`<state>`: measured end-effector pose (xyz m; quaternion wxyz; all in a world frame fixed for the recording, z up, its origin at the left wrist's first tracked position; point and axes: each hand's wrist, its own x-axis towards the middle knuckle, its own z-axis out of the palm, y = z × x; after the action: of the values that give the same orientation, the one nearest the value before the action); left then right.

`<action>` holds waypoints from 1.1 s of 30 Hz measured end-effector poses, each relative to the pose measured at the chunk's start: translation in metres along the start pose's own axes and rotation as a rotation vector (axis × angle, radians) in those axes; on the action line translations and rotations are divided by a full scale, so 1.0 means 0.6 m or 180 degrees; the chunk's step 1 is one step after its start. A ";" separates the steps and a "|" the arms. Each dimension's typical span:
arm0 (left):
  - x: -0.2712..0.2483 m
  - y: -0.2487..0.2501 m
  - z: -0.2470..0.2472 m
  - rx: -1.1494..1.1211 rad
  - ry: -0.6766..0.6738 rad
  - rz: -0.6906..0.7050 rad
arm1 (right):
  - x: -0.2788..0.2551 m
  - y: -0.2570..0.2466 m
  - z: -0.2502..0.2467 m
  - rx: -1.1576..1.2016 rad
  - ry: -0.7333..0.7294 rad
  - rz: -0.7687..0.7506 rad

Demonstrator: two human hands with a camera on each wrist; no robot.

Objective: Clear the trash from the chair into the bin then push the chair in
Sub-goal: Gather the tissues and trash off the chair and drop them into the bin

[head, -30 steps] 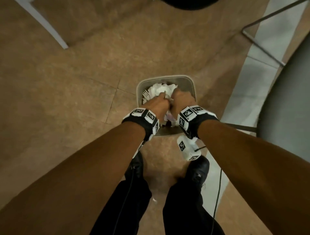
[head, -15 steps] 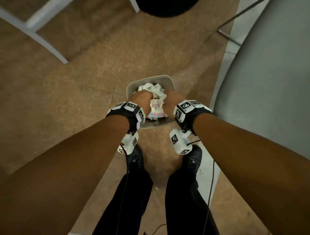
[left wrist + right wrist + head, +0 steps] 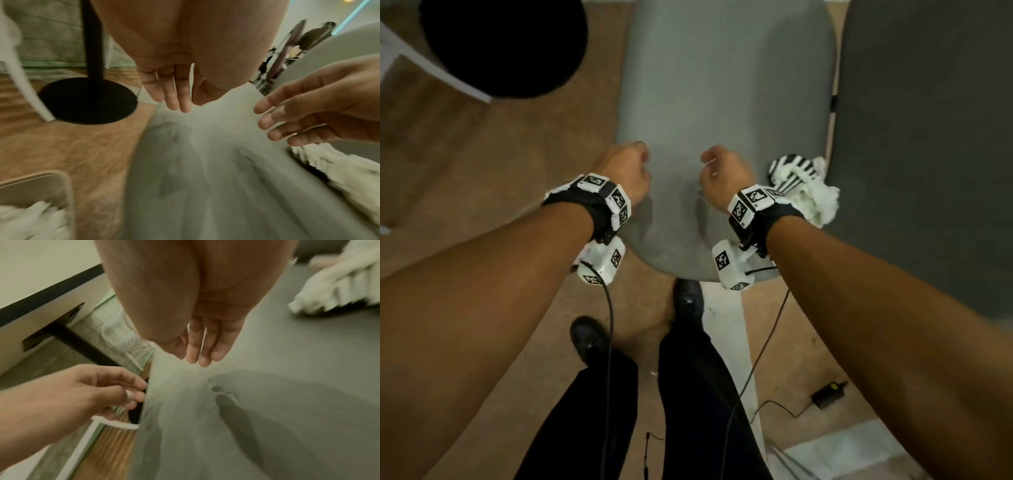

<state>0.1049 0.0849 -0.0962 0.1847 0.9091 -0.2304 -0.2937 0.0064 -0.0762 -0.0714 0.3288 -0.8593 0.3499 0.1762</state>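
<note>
Both hands [image 3: 625, 171] [image 3: 724, 176] hover loose-fingered, grip empty, over the chair [image 3: 722, 85] — bin [image 3: 61, 186] seemingly holds white paper.

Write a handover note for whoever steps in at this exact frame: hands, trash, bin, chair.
Left hand: empty, fingers relaxed, above the chair seat's left edge.
Right hand: empty, fingers relaxed, above the seat.
Chair: grey seat, not yet pushed in.
Trash: one striped crumpled wrapper lies on the seat by the right wrist.
Bin: on the floor left of the chair, white paper inside.
Left: bin the wrapper, then push the chair in.
</note>
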 end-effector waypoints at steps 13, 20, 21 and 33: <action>0.003 0.291 0.191 -0.0147 -0.0843 0.0205 | 0.016 0.246 -0.104 0.0499 0.0430 0.1543; 0.031 0.301 0.214 -0.0668 -0.0904 0.0006 | 0.038 0.270 -0.088 0.0874 -0.0106 0.1089; 0.038 0.298 0.213 -0.0687 -0.1074 0.0065 | 0.039 0.265 -0.089 0.0975 -0.0171 0.1039; 0.065 0.244 0.201 -0.0086 -0.0213 0.0692 | 0.052 0.240 -0.101 0.1591 -0.1163 0.1086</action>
<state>0.0130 -0.0809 -0.1363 0.2199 0.8659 -0.3297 -0.3052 -0.0709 -0.2110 -0.1079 0.5519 -0.6358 0.4562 0.2883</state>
